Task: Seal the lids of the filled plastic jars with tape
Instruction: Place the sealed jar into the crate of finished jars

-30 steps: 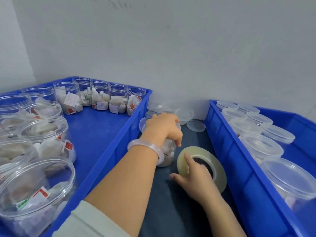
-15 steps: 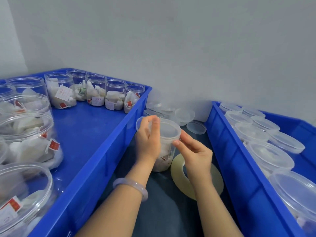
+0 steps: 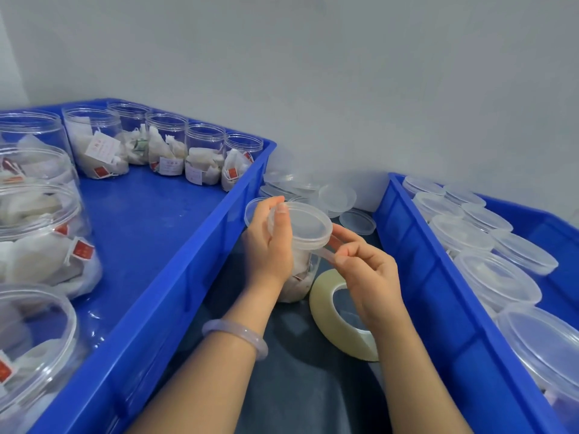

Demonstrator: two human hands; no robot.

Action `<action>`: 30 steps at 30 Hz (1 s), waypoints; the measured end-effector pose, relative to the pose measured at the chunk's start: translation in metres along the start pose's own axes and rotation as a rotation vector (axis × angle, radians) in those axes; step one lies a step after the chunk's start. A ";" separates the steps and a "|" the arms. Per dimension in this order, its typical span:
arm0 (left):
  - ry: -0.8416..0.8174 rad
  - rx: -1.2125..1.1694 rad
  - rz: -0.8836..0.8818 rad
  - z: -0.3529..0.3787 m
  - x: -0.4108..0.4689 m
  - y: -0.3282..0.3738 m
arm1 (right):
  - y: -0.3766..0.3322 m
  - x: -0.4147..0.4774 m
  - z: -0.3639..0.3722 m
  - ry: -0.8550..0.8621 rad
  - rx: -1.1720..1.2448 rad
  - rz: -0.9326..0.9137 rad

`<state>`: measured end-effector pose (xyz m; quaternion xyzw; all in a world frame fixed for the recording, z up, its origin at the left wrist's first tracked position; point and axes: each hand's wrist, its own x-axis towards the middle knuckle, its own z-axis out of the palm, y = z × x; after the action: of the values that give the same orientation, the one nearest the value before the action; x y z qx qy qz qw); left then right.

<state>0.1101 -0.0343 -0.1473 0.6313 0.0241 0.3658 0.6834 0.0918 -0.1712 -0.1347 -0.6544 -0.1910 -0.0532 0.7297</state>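
A clear plastic jar (image 3: 302, 270) filled with white sachets stands on the dark surface between two blue crates, its clear lid (image 3: 305, 223) on top. My left hand (image 3: 269, 242) grips the jar's left side just under the lid. My right hand (image 3: 363, 264) pinches a strip of clear tape (image 3: 327, 250) against the right edge of the lid. The tape roll (image 3: 329, 317) leans on the surface below my right hand.
The left blue crate (image 3: 175, 277) holds several filled jars without lids. The right blue crate (image 3: 438, 296) holds several lidded jars. Loose clear lids (image 3: 336, 197) lie stacked by the grey wall behind the jar.
My right hand left the tape roll, came up to the jar's lid and now pinches tape there. My left hand shifted from the lid's top to the jar's side.
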 end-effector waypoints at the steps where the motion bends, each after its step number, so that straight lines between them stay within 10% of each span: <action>1: 0.000 0.001 0.000 0.000 0.000 0.000 | -0.001 0.000 -0.003 -0.035 0.020 0.021; 22: -0.054 -0.009 0.031 0.002 0.002 -0.001 | 0.005 0.033 0.048 0.372 0.092 0.071; 30: -0.377 -0.195 -0.393 -0.009 0.027 0.008 | 0.007 0.035 0.058 0.412 -0.103 -0.082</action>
<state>0.1221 -0.0130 -0.1300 0.6029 -0.0166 0.1030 0.7910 0.1139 -0.1080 -0.1255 -0.6578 -0.0614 -0.2254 0.7160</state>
